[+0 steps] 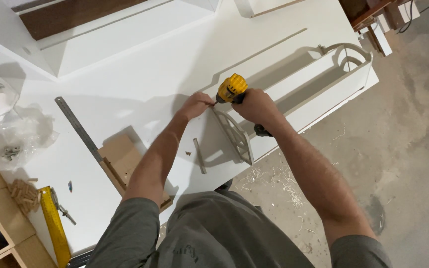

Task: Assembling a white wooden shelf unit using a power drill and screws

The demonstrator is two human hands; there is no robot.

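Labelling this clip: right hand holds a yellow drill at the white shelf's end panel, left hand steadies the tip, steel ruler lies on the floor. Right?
Not quite. The head view shows the steel ruler lying on the white tabletop, not the floor. The rest holds: right hand on the yellow drill, left hand at its tip.

1. Long steel ruler (pixel 79 129) lies diagonally across the white counter (pixel 140 84), running toward a brown board (pixel 124 161).
2. Yellow level (pixel 54 226) sits at the counter's near-left edge, with a small metal tool (pixel 61 207) just beside it.
3. Pile of wooden dowels (pixel 25 194) is heaped left of the level.
4. Clear plastic bag (pixel 12 141) holding small metal fittings rests at far left.
5. Wood shavings (pixel 279 181) are scattered over the concrete floor (pixel 403 149) below the counter's edge.
6. Dark wood plank (pixel 70 17) lies along the top-left.
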